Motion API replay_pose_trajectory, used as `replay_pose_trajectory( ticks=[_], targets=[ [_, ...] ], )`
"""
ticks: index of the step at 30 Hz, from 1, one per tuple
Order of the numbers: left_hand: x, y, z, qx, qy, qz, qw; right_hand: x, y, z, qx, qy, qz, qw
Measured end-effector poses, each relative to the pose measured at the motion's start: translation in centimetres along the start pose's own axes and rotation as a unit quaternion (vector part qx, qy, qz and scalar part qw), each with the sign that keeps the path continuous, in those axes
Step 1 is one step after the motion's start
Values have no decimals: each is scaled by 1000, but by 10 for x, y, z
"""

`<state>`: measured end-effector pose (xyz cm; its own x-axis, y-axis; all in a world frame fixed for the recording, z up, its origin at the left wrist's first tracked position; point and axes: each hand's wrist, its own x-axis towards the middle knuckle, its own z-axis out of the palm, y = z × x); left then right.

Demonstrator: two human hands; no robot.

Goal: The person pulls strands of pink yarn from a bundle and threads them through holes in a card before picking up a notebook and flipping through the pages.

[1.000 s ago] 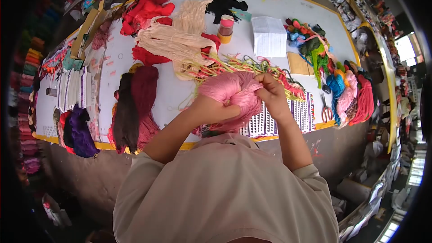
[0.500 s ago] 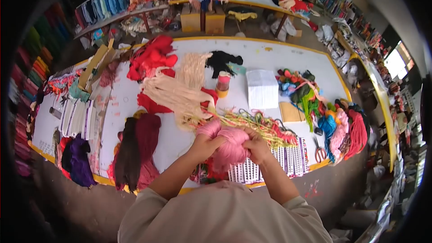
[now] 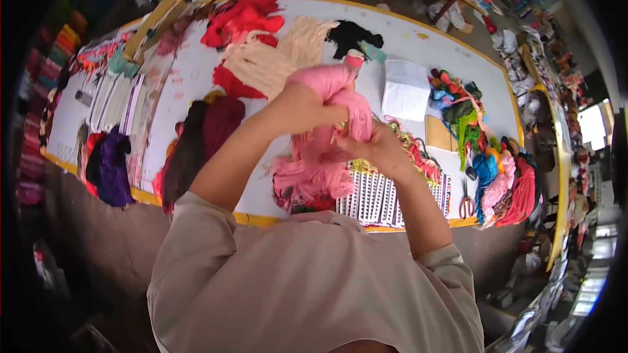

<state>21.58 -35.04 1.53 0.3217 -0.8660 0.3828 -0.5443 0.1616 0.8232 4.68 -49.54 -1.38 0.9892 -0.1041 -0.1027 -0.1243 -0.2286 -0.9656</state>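
Note:
A pink yarn skein (image 3: 320,173) stretches between my hands, its loose lower strands hanging over the table's front part. My left hand (image 3: 320,114) is closed on the upper part of the skein, where a thick pink loop bulges above the wrist. Lower and to the right, my right hand (image 3: 379,147) grips the strands with bent fingers. Beneath the hands lie printed cards in a row (image 3: 373,196) and tangled multicoloured yarn (image 3: 418,157). Part of a pink-topped cone (image 3: 354,61) shows just beyond the skein.
Cream yarn (image 3: 261,59), red yarn (image 3: 245,16) and black yarn (image 3: 347,36) lie farther back. Maroon yarn (image 3: 222,121) and purple yarn (image 3: 116,163) are at left. White paper (image 3: 404,91), scissors (image 3: 466,206) and coral-pink yarn (image 3: 520,193) are at right.
The pink skein has gone from a bunched bundle to a longer, hanging shape. My left hand has moved up and forward, with the right hand below it. The view has tilted down.

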Motion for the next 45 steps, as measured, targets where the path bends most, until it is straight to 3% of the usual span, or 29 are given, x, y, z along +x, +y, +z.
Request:
replay_pose_trajectory(
  ticks=[2,3,4,5,7,9,11,12,13,15,16,18,19,21,22,23,25,26,29,31,32,33,35,36,38,41,42,44,45],
  targets=[
    [-3,-10,-5,8,0,11,1000,6,6,-14,121,-34,84,988],
    [-6,-16,-5,-57,68,-23,996,7,4,-23,121,-41,90,988],
    [-12,-20,-3,-121,133,-57,982,4,-4,-31,211,-29,43,976],
    [-20,-21,-6,-123,135,-63,981,4,-14,-35,300,-14,-6,954],
    [-38,-21,-16,-393,184,-264,861,11,-35,-36,374,-13,-34,927],
    [-42,-10,-8,-433,121,-272,851,19,-41,-38,386,-57,-33,920],
    [-40,0,8,-505,-2,-271,819,28,-56,-23,294,13,-6,956],
    [-36,-12,21,-593,12,-254,764,26,-74,-16,295,-25,6,955],
    [-30,-10,24,-594,14,-257,762,26,-77,-11,297,-26,9,954],
    [-15,1,17,-636,142,-116,749,26,-81,-5,223,-23,-32,974],
    [-9,7,8,-637,143,-118,749,21,-85,-6,199,-66,-48,977],
    [5,21,-12,-673,130,-6,728,28,-53,-4,157,-39,-74,984],
    [9,26,-18,-674,130,-10,728,30,-38,-2,113,-9,-102,988],
    [16,34,-28,-674,43,58,735,26,-24,-2,160,-8,-53,986],
    [19,38,-31,-739,-25,77,669,25,-17,-2,152,-10,-38,988],
    [23,43,-33,-738,-26,73,670,25,-10,-2,145,-11,-22,989],
    [30,57,-36,-622,80,30,779,26,-1,-5,156,-16,-17,987],
    [30,62,-39,-620,78,26,780,27,2,-4,159,-9,-38,987],
    [26,75,-49,-571,83,75,813,27,20,-12,139,18,-51,989],
    [18,82,-54,-523,-17,222,823,19,30,-15,193,56,-19,979],
    [12,78,-52,-438,10,219,872,15,38,-16,196,60,-21,979],
    [8,67,-43,-436,5,220,873,13,48,-16,189,86,8,978],
    [2,46,-26,-465,-71,131,873,9,57,-12,160,122,39,979],
    [-4,47,-26,-460,-77,135,874,5,57,-8,150,139,28,978],
    [-25,59,-22,-323,-119,21,939,-7,45,2,119,175,10,977],
    [-29,28,21,-302,-5,-4,953,-23,9,11,193,187,-52,962],
    [-33,21,35,-302,-8,-1,953,-27,-3,15,224,196,-38,954],
    [-37,12,58,-527,4,-102,844,-27,-13,19,175,197,-54,963],
    [-38,12,64,-530,-3,-102,842,-27,-14,21,128,193,-63,971]
  ],
)
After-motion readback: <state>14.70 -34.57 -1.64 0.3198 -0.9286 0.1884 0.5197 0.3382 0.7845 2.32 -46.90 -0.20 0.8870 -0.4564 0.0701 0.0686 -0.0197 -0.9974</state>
